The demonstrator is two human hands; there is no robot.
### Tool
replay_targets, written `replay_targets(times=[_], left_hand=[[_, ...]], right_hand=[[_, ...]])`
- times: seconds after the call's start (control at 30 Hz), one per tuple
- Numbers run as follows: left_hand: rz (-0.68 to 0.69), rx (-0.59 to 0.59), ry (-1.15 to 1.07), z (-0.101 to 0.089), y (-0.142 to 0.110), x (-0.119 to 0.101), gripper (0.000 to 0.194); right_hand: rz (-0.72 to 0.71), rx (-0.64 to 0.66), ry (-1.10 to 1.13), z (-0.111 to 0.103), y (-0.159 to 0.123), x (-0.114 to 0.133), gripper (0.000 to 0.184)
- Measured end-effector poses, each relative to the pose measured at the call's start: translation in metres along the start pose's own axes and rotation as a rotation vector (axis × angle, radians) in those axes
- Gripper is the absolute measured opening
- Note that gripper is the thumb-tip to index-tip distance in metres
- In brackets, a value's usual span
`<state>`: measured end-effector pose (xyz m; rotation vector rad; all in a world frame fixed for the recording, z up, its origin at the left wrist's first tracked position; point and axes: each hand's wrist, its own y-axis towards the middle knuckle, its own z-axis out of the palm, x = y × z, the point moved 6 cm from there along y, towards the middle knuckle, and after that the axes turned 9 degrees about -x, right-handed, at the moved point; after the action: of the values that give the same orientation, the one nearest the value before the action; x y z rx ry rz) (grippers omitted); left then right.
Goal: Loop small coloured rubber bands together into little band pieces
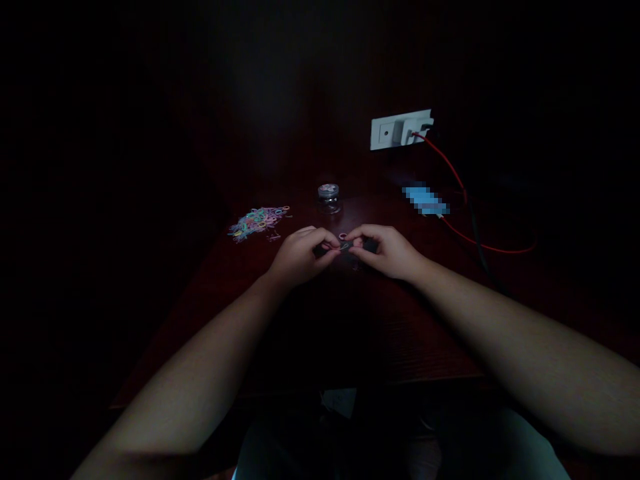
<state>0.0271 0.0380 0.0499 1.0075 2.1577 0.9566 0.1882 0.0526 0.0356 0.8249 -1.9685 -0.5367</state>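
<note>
My left hand (303,255) is closed in a pinch, thumb and forefinger meeting on a small, pale elastic band (345,247). Facing it, my right hand (387,250) has its thumb and forefinger slightly apart beside the band's other end; whether they touch it is too small to tell. A tiny pink ring-shaped band (343,236) shows just beyond the fingertips. Left of my hands lies a loose pile of coloured elastic bands (257,221), with a few strays at its near edge. Behind the hands stands a small clear round container (329,198).
The dark reddish table (320,320) ends in a front edge above my lap. At the right back lies a blurred-out blue device (425,199), joined by a red cable (463,233) to a charger in the wall socket (385,132). A dark cord (476,230) hangs beside it.
</note>
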Motion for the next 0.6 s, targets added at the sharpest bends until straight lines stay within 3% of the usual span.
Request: replay_targets(times=[0.2, 0.6], left_hand=[[-0.004, 0.018, -0.026, 0.0015, 0.0002, -0.0017, 0.009], [0.043, 0.112, -0.041, 0.0055, -0.0003, -0.0021, 0.012]], right_hand=[[-0.067, 0.023, 0.000, -0.0001, 0.0009, 0.0034, 0.012], [-0.059, 0.021, -0.023, -0.0017, 0.0016, 0.0042, 0.008]])
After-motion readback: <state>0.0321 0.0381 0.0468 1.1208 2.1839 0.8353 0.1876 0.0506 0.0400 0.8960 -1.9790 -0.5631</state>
